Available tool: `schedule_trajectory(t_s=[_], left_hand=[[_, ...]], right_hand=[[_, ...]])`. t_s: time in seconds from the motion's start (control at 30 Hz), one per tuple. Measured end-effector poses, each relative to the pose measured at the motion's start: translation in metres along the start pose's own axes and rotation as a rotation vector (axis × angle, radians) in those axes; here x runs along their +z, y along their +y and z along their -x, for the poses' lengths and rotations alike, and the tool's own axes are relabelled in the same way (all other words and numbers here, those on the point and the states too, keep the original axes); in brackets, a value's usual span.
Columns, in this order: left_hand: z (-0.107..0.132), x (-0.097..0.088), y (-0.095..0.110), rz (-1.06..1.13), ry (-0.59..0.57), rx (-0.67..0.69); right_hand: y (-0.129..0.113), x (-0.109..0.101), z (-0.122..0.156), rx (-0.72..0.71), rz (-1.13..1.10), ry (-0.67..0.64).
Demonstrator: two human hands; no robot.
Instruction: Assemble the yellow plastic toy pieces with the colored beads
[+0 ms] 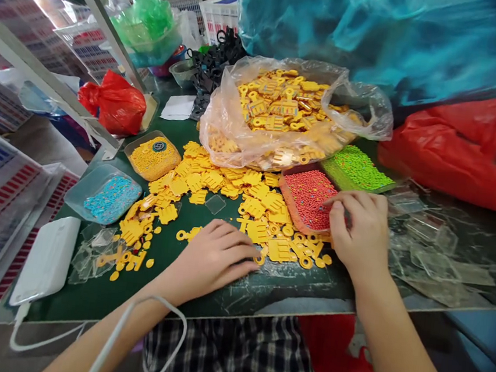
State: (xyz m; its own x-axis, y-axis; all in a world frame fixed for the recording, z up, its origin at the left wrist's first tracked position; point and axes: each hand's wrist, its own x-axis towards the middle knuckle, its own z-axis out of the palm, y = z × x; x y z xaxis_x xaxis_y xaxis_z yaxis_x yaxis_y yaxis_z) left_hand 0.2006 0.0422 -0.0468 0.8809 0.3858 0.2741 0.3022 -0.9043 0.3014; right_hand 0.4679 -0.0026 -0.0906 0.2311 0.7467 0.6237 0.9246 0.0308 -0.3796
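Table (65, 303) is carrying a clear plastic bag (218, 130) and yellow plastic pieces (254, 210), which are spreading toward 6 o'clock. Red bead tray (303, 200) is sitting near 3 o'clock, with the right hand (360, 232) pressing its grip together at the tray's edge. Left hand (212, 258) is lying spread, fingertips touching a yellow ring (259, 259).

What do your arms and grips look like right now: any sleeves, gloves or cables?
The left forearm and right forearm are bare, without sleeves; the left grip and right grip wear no gloves. A thin white cable loops across the left forearm.
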Motion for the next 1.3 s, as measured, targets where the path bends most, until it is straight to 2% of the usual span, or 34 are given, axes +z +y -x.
schedule_trajectory(t_s=[0.13,0.27,0.43,0.6,0.73,0.83,0.93,1.03,1.17,1.23,1.3], left_hand=[[-0.036,0.018,0.007,-0.043,-0.117,0.149],[-0.054,0.033,0.011,-0.087,-0.166,0.23],[-0.059,0.036,0.01,-0.221,-0.199,0.219],[-0.049,0.03,0.003,-0.182,-0.138,0.196],[-0.045,0.023,-0.001,-0.127,-0.085,0.185],[-0.045,0.021,-0.002,-0.121,-0.061,0.19],[-0.044,0.023,-0.002,-0.102,-0.063,0.199],[-0.043,0.026,-0.002,-0.087,-0.073,0.211],[-0.041,0.023,-0.002,-0.073,-0.031,0.209],[-0.04,0.017,-0.004,-0.046,0.031,0.185],[-0.039,0.009,-0.006,0.013,0.114,0.131]], right_hand=[[-0.001,-0.001,0.0,0.022,-0.013,-0.007],[-0.002,-0.001,-0.001,0.029,-0.04,0.002],[-0.003,0.001,-0.002,0.046,-0.11,0.027],[0.002,-0.01,0.002,0.15,-0.167,0.158],[0.033,-0.031,0.012,0.327,0.124,0.223],[0.069,-0.044,0.025,0.473,0.377,0.148],[0.099,-0.053,0.038,0.493,0.415,0.039],[0.113,-0.062,0.047,0.483,0.357,-0.001],[0.105,-0.075,0.048,0.485,0.271,0.002],[0.087,-0.079,0.042,0.484,0.181,0.057],[0.06,-0.077,0.035,0.487,-0.024,0.166]])
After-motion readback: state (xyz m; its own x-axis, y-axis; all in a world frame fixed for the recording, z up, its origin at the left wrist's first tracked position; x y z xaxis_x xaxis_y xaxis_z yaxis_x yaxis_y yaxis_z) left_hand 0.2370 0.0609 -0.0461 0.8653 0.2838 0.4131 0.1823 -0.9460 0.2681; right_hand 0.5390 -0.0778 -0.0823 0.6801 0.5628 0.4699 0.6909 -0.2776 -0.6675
